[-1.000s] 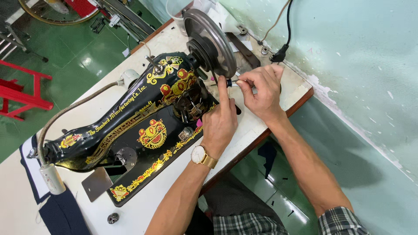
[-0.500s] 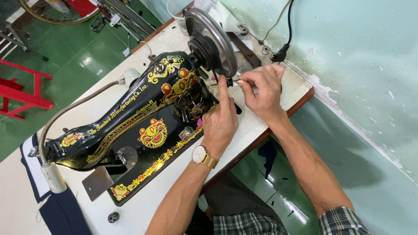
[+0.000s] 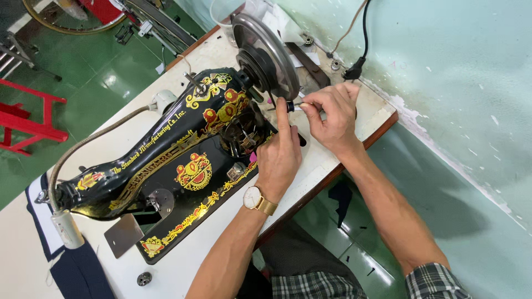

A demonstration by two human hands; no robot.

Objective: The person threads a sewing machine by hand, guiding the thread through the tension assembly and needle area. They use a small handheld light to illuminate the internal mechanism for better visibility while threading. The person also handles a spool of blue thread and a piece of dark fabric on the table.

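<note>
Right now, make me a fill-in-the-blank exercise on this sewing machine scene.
1. The sewing machine is black with gold and ____ decoration.
2. The left hand wears a ____ on its wrist.
3. The right hand pinches a small tool beside the big metal ____.
4. The machine rests on a white ____.

Missing words: red; watch; wheel; table

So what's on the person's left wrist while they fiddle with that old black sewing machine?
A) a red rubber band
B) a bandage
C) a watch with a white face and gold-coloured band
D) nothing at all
C: the left hand rests by the sewing machine, and a wristwatch with a white face and gold-coloured band sits on that wrist.
</note>
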